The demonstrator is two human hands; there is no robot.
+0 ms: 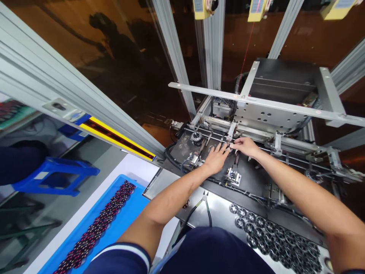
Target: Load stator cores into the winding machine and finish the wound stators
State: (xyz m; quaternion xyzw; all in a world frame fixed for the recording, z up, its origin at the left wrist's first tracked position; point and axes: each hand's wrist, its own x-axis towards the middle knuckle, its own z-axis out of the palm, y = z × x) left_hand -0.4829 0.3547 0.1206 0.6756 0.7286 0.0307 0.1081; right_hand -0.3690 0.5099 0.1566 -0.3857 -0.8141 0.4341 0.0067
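Note:
My left hand reaches over the dark machine plate, fingers stretched out and their tips at a small station under a metal bracket. Beside it, my right hand has thumb and fingers pinched together at the same spot; what lies between them is too small and covered to make out. A round metal and black part sits on a holder to the left of my hands. Just in front of them is a small metal clamp block.
Side cutters lie on the metal ledge near my body. Several round black-and-silver parts are in rows at right. A blue tray holds rows of dark, red-dotted discs. A metal crossbar spans above the machine, behind my hands.

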